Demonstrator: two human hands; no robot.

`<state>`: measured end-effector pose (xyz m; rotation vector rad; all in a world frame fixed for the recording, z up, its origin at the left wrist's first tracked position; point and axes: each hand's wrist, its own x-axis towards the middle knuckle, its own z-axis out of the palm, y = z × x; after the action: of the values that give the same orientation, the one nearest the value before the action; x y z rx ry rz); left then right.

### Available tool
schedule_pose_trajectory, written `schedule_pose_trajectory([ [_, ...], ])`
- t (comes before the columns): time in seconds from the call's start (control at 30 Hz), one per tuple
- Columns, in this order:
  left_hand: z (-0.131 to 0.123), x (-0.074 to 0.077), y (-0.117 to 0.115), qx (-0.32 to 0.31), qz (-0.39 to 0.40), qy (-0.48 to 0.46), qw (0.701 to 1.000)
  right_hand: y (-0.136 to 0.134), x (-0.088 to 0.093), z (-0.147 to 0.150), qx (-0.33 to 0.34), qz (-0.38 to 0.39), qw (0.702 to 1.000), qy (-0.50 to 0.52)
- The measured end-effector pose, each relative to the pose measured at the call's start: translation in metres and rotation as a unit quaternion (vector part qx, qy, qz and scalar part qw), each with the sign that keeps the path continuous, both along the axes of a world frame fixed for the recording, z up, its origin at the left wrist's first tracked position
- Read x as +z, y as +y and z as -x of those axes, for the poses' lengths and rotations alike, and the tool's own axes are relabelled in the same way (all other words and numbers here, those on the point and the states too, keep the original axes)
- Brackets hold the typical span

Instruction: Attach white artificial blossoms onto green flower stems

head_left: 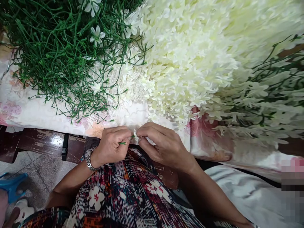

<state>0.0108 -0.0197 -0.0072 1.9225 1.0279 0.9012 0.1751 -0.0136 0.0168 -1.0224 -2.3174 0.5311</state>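
My left hand (113, 145) is closed around a green artificial stem (122, 143); a short piece of it shows between the fingers. Facing it, my right hand (165, 148) pinches a small white artificial flower (136, 136) between thumb and forefinger. Flower and stem tip meet in the narrow gap between both hands, just in front of the table edge. Most of the stem is hidden inside my left fist. Ahead on the left lies a tangled heap of green stems (59, 60), a few carrying white flowers. A large pile of loose white flowers (187, 63) spreads beside it.
A floral cloth (52, 109) covers the table. Finished-looking flower sprays (261, 101) overhang the right side. A dark wooden rail (42, 141) with a black strap buckle (64, 147) runs below the left edge. Someone's light-coloured clothing (239, 186) is close at my right.
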Motion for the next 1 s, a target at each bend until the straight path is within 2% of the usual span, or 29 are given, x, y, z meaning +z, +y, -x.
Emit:
schedule_pose_trajectory([
  [0.67, -0.001, -0.001, 0.002, 0.018, -0.001, -0.003, 1.000, 0.003, 0.001, 0.002, 0.008, 0.024, 1.000, -0.017],
  [0.8, 0.002, 0.004, 0.003, 0.007, 0.051, -0.048, 0.998, 0.004, 0.009, -0.002, 0.008, 0.040, 0.999, 0.001],
  [0.9, 0.005, 0.009, 0.003, 0.011, 0.092, -0.099, 0.991, 0.002, 0.017, -0.008, -0.011, 0.015, 0.999, 0.046],
  [1.0, 0.007, 0.015, 0.003, 0.019, 0.095, -0.129, 0.987, 0.000, 0.023, -0.012, -0.024, -0.019, 0.996, 0.087],
])
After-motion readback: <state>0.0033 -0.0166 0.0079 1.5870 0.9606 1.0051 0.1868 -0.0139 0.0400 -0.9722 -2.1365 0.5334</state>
